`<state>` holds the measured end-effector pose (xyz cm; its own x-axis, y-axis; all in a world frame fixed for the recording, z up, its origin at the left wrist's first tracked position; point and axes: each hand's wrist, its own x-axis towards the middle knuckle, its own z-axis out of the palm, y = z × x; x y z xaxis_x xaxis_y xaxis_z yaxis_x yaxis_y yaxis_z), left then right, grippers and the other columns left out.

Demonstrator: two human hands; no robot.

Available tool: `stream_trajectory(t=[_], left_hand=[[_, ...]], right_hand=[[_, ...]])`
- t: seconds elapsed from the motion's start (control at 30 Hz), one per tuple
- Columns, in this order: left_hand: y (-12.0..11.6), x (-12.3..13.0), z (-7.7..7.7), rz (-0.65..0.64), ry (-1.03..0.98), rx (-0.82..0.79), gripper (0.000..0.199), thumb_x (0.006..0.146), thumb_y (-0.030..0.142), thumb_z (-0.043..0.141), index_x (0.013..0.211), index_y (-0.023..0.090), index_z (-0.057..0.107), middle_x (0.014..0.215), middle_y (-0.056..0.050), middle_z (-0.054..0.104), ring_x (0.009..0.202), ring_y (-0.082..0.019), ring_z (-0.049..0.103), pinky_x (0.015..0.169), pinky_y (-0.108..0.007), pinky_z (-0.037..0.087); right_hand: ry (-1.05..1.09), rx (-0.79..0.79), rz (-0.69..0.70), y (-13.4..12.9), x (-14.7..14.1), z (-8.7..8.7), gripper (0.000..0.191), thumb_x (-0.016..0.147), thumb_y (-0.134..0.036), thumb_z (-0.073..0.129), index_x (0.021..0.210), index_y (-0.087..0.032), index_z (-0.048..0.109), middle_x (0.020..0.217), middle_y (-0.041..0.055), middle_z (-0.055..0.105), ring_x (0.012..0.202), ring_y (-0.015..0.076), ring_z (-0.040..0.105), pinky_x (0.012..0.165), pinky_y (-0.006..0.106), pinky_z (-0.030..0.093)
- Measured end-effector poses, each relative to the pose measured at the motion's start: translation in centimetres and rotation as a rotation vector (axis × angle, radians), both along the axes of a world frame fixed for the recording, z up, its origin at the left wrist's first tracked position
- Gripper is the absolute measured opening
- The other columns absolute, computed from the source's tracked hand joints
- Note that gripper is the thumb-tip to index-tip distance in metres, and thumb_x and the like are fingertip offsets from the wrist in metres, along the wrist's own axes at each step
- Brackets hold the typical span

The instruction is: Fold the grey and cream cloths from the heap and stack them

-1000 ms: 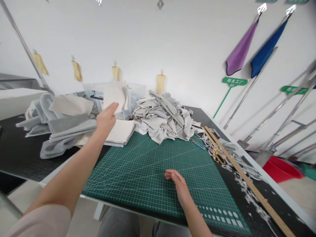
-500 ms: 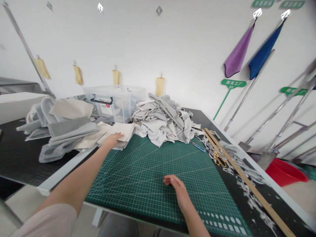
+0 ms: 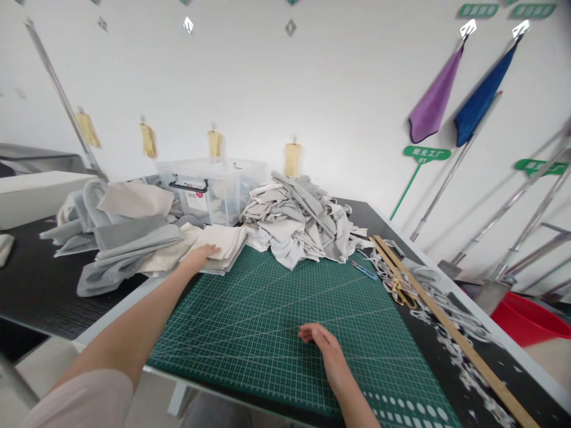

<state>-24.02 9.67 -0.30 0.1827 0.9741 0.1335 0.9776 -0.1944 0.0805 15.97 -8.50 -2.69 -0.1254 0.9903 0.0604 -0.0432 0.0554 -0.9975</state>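
My left hand (image 3: 204, 254) reaches out to a stack of folded off-white cloths (image 3: 227, 241) at the mat's far left edge. Its fingers lie stretched out on the stack's left part, without a visible grip. Nearer to me, my right hand (image 3: 319, 339) hovers or rests over the green cutting mat (image 3: 267, 327); which of the two I cannot tell. Its fingers are loosely curved, the thumb lies apart from them, and nothing is held. Behind the mat rises a heap of crumpled grey and white cloth pieces (image 3: 289, 220).
Grey cloths (image 3: 129, 244) lie piled at the left, beside a clear plastic box (image 3: 223, 196). Along the right lie blue thread snips (image 3: 363, 270), gold-handled scissors (image 3: 401, 294), a wooden ruler (image 3: 446, 321) and white scraps (image 3: 459, 356). A red bucket (image 3: 530, 321) stands beyond the table.
The view has shifted slightly, so the scene sits a little lower and further right. Both hands keep nearly the same places, the left on the stack, the right over the mat.
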Motion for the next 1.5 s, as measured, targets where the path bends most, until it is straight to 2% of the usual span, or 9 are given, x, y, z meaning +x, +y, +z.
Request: stream_trajectory(t=[0.13,0.33,0.53,0.63,0.8,0.9,1.23,1.37,1.5], left_hand=[[0.2,0.4,0.2,-0.011,-0.006,0.076,0.064,0.059,-0.002,0.027,0.120,0.017,0.037,0.129,0.001,0.029,0.120,-0.012,0.018,0.100,-0.029,0.014],[-0.2,0.4,-0.8,-0.060,-0.026,-0.135,0.066,0.057,0.000,0.029,0.120,0.019,0.037,0.128,0.001,0.032,0.118,-0.013,0.024,0.098,-0.032,0.015],[1.5,0.3,2.3,-0.069,-0.066,-0.309,0.047,0.066,0.017,0.040,0.112,0.020,0.046,0.120,0.000,0.042,0.110,-0.015,0.038,0.093,-0.025,0.026],[1.7,1.5,2.6,-0.010,-0.079,-0.256,0.043,0.077,0.031,0.028,0.115,0.017,0.043,0.121,-0.004,0.042,0.111,-0.017,0.036,0.093,-0.031,0.024],[0.0,4.2,-0.7,0.230,-0.033,-0.040,0.049,0.081,0.042,0.018,0.125,0.024,0.025,0.132,-0.007,0.022,0.119,-0.025,0.020,0.091,-0.049,0.016],[-0.6,4.8,-1.7,0.260,-0.026,-0.041,0.048,0.081,0.044,0.018,0.126,0.026,0.022,0.133,-0.006,0.020,0.119,-0.026,0.019,0.090,-0.052,0.015],[-1.0,8.0,0.3,0.366,-0.086,0.079,0.038,0.078,0.031,0.027,0.108,0.019,0.047,0.119,-0.012,0.040,0.110,-0.029,0.032,0.085,-0.052,0.021],[-0.4,12.2,1.2,0.153,-0.304,0.190,0.031,0.075,0.022,0.034,0.096,0.016,0.055,0.115,-0.009,0.045,0.109,-0.022,0.033,0.093,-0.037,0.022],[1.6,17.1,1.0,0.013,-0.415,0.099,0.024,0.073,0.020,0.041,0.089,0.019,0.059,0.100,-0.002,0.056,0.097,-0.014,0.045,0.088,-0.024,0.030]], right_hand=[[-0.004,-0.010,-0.007,0.2,0.0,-0.3,0.040,0.068,-0.052,0.045,0.077,-0.018,0.063,0.071,0.0069,0.062,0.069,0.0195,0.054,0.069,0.036,0.040],[-0.005,-0.020,-0.005,0.1,0.1,-0.3,0.041,0.068,-0.053,0.044,0.077,-0.017,0.062,0.072,0.0071,0.062,0.071,0.0201,0.054,0.069,0.036,0.040],[-0.018,0.007,0.004,-0.4,-0.1,0.6,0.036,0.071,-0.049,0.044,0.077,-0.018,0.062,0.073,0.0058,0.061,0.071,0.0192,0.054,0.071,0.035,0.040],[-0.030,0.007,0.015,-0.8,-0.2,1.2,0.032,0.073,-0.045,0.045,0.079,-0.019,0.061,0.076,0.0051,0.061,0.075,0.0193,0.054,0.073,0.035,0.040],[-0.041,0.021,0.056,-1.2,0.0,1.7,0.026,0.075,-0.039,0.045,0.081,-0.020,0.061,0.079,0.0040,0.060,0.078,0.0187,0.053,0.075,0.034,0.039],[-0.054,0.035,0.078,-1.2,0.0,1.6,0.024,0.076,-0.037,0.044,0.082,-0.021,0.061,0.080,0.0039,0.059,0.079,0.0184,0.053,0.074,0.033,0.039],[-0.078,0.050,0.107,-1.0,-0.1,0.9,0.019,0.075,-0.033,0.047,0.081,-0.022,0.060,0.080,0.0030,0.058,0.080,0.0181,0.053,0.075,0.033,0.039],[-0.057,0.038,0.089,-0.8,0.0,1.0,0.019,0.073,-0.034,0.048,0.079,-0.021,0.061,0.079,0.0030,0.059,0.079,0.0182,0.054,0.075,0.033,0.039],[-0.066,0.031,0.076,-0.5,0.0,0.7,0.019,0.073,-0.034,0.049,0.079,-0.020,0.061,0.078,0.0030,0.059,0.078,0.0179,0.054,0.074,0.033,0.039]])
